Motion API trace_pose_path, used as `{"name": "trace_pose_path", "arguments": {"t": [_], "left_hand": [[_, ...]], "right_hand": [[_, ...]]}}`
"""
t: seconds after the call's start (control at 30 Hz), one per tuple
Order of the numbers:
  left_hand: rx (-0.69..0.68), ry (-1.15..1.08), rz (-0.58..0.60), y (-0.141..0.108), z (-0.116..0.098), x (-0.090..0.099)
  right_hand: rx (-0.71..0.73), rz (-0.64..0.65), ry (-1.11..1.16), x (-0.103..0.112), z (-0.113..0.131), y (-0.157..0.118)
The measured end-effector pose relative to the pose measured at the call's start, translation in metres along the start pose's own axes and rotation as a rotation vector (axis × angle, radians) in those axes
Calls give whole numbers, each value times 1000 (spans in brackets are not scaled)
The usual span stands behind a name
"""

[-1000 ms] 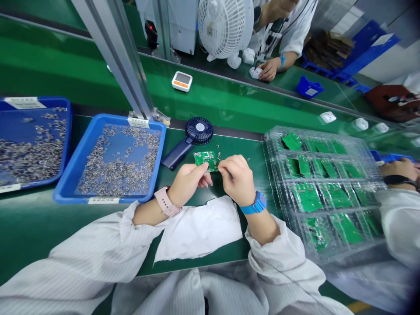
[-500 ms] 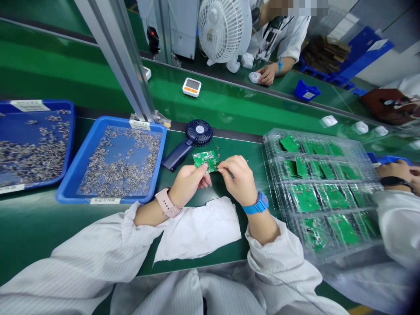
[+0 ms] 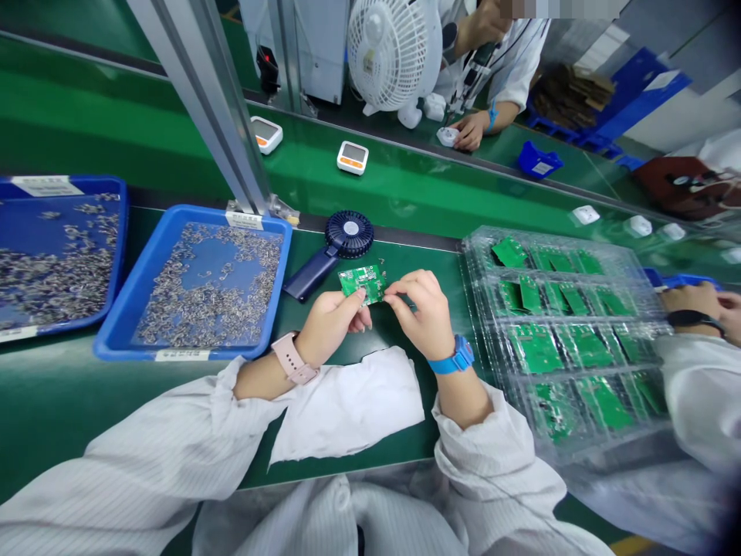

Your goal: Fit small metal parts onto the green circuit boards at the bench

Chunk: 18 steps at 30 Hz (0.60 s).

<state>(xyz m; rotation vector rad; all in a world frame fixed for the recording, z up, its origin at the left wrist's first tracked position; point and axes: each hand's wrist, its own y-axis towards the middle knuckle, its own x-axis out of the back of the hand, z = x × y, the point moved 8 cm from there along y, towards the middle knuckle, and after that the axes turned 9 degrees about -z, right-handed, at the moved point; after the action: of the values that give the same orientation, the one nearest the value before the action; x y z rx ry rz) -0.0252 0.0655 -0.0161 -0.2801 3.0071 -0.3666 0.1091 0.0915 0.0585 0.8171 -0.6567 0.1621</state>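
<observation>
My left hand (image 3: 334, 315) pinches a green circuit board (image 3: 363, 283) between thumb and fingers, holding it above the bench. At the board's right edge, my right hand (image 3: 421, 309) has its thumb and index finger pressed together; whatever small part sits between them is too tiny to make out. A few loose metal bits (image 3: 382, 264) lie just beyond the board. Behind it rests a dark blue handheld fan (image 3: 349, 234). Below my hands a white cloth (image 3: 353, 409) is spread on the green bench.
Two blue trays of small metal parts stand left, the nearer tray (image 3: 105, 332) beside the fan. A clear compartment tray (image 3: 472, 255) of circuit boards is on the right, near a co-worker's arm (image 3: 695, 309). A metal post (image 3: 202, 100) rises ahead, before a green conveyor (image 3: 428, 174).
The white-and-orange devices on the conveyor have shifted right. My hands stay almost in place at the circuit board, the right fingers still at its edge.
</observation>
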Motion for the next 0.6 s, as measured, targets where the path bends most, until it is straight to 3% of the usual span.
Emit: {"name": "trace_pose_path", "arguments": {"t": [0.27,0.47,0.6], "left_hand": [[25,8,-26,1,2,2],[-35,67,-13,0,-1,-1],[-41,65,-12,0,-1,-1]], "right_hand": [[75,46,-46,-11,0,-1],[164,111,-141,-17,10,-4],[135,103,-112,-19,6,-5]]}}
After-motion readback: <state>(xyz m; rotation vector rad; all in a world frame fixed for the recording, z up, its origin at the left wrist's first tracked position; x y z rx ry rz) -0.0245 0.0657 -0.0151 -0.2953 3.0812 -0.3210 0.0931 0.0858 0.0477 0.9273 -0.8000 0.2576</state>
